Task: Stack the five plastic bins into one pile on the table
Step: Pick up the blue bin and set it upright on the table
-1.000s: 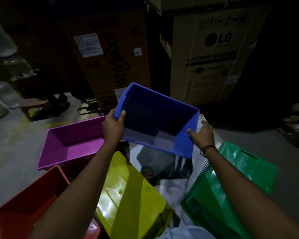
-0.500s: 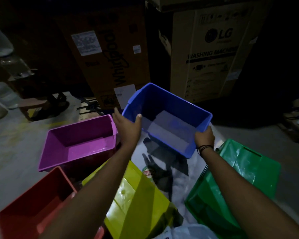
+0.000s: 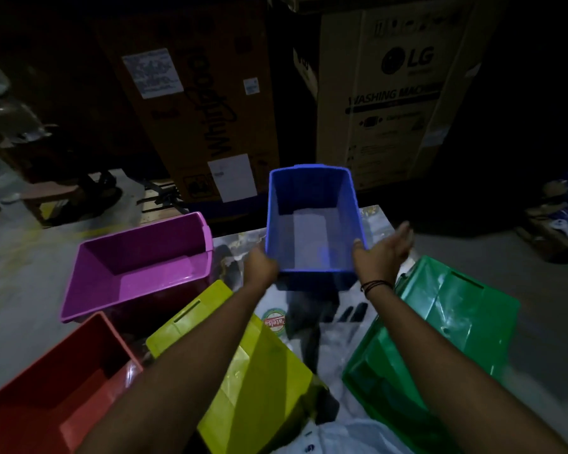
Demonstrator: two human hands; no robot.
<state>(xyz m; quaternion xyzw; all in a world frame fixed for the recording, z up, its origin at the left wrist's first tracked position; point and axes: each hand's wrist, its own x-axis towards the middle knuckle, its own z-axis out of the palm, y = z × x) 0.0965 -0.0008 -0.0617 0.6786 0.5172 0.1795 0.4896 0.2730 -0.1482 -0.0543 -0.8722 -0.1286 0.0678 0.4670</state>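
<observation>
A blue bin [image 3: 312, 224] stands upright, mouth up, at the far middle of the table, its long side pointing away from me. My left hand [image 3: 259, 265] grips its near left corner. My right hand [image 3: 382, 249] touches the near right corner with the thumb on the rim and the fingers spread. A purple bin [image 3: 138, 267] sits open side up at the left, a red bin [image 3: 53, 388] at the near left. A yellow bin [image 3: 253, 365] and a green bin [image 3: 440, 339] lie upside down nearer to me.
The table [image 3: 309, 322] is covered with a printed plastic sheet. Tall cardboard appliance boxes [image 3: 391, 93] stand right behind it. A dark stand and clutter [image 3: 69, 198] sit on the grey floor at the left, more boxes at the far right.
The blue bin has turned from a slant to lengthwise and come down level onto the table. Both hands slid to its near corners, and the right hand's fingers have spread.
</observation>
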